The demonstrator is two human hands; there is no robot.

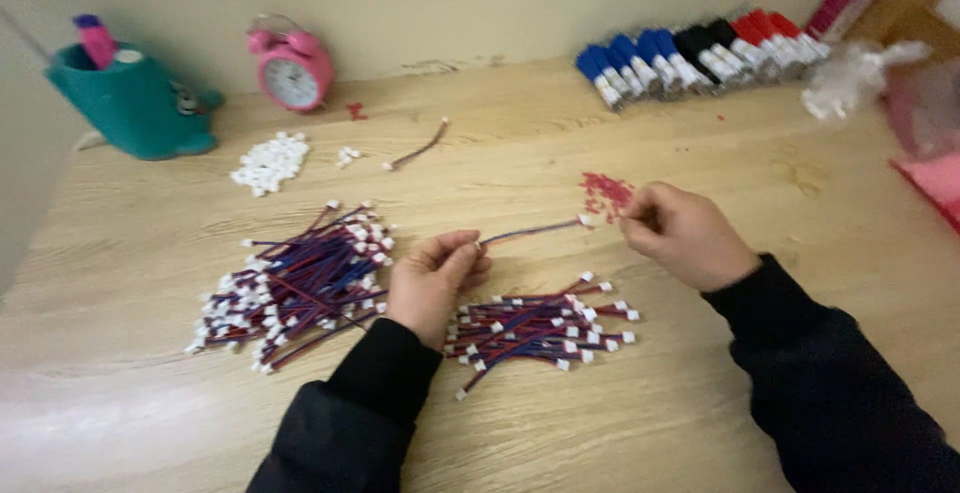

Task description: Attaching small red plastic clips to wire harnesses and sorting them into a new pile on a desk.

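Wood table (pixel 520 143) carries everything. Biggest heap: red/blue wires w/ white plugs (pixel 295 288), just left of the left hand (pixel 432 283). Smaller bundle of the same wires (pixel 540 328) lies near the table's front edge, between the two wrists. Row of markers (pixel 700 53) at the back right, teal pen holder (pixel 135 103) and pink alarm clock (pixel 292 68) back left. Small pile of loose white plugs (pixel 268 163) in front of the clock; scatter of tiny red bits (pixel 607 191) just beside the right hand (pixel 685 233).

Single wire (pixel 530 230) spans btwn the hands. Left grip: thumb & fingers closed on its near end. Right grip: fingertips pinched together at the far end by its white plug; whether they hold the plug or a red bit, can't tell, too blurred.

Risks, as a judgement: a slack pinch could let the wire drop into the bundle below & get lost among the others; the right sleeve sweeping over the red bits could scatter them; tugging too hard could pull the plug off.
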